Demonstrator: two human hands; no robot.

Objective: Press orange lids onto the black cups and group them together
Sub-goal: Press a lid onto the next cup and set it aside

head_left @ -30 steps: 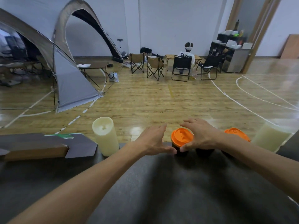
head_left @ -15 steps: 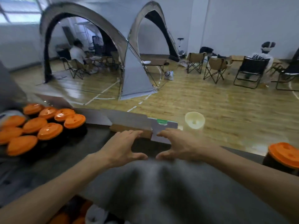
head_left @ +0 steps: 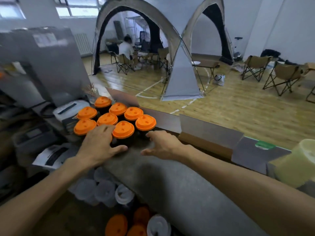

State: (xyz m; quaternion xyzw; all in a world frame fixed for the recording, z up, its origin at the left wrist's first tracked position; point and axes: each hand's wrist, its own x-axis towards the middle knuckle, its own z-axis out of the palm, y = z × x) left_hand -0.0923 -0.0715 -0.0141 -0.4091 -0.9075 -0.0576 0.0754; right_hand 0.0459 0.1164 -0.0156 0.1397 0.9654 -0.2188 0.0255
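Cluster of lidded cups stands at the far left end of the desk, packed touching. Left hand lies flat on the near edge of the cluster, fingers spread and straight over a lid, thumb out toward the front cup. Right hand hovers just right of that cup, fingers loosely splayed, holding nothing. Front cup sits between both hands, ahead of the fingertips; left is nearer. Likely next: cupping it inward from both sides.
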